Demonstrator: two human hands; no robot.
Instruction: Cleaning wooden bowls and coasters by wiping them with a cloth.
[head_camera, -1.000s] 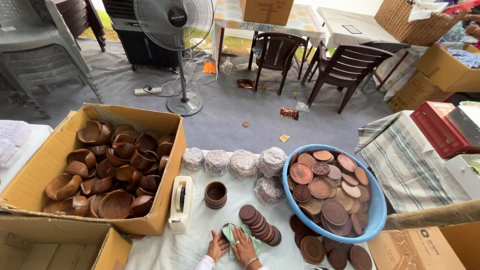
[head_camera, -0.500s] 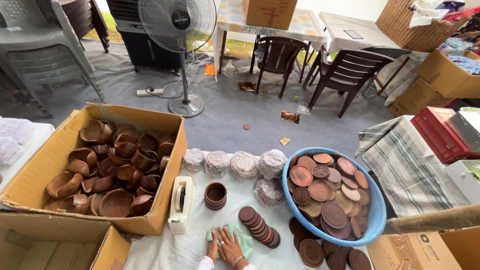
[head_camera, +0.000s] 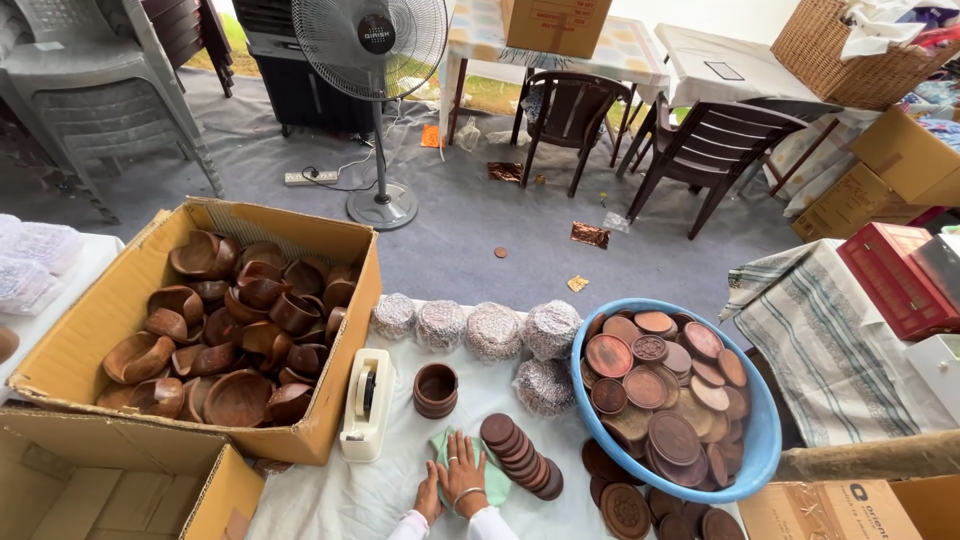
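Wooden stuff everywhere on this white-covered table (head_camera: 330, 500). Both hands down flat on a folded green cloth (head_camera: 492, 482) at the near edge: right hand (head_camera: 463, 474) on top with fingers spread and straight, left hand (head_camera: 429, 496) tucked just beside and partly under it, fingers looking loose, not gripping anything as far as visible. Cloth sitting between a small stack of dark wooden cups (head_camera: 436, 389) and a slanted row of round wooden discs (head_camera: 521, 456).

Progress-wise, looks like barely a dent: big cardboard box (head_camera: 345, 395) on the left still heaped with brown wooden bowls (head_camera: 225, 330), blue tub (head_camera: 755, 400) on the right piled with carved wooden lids (head_camera: 660, 400), more lids loose beside and under the tub. Only that one short cup stack and disc row laid out near the cloth. Several wrapped bundles (head_camera: 495, 330) lined along the far edge, possibly finished ones, hard to tell. White tape dispenser (head_camera: 366, 400) sitting idle next to the box.
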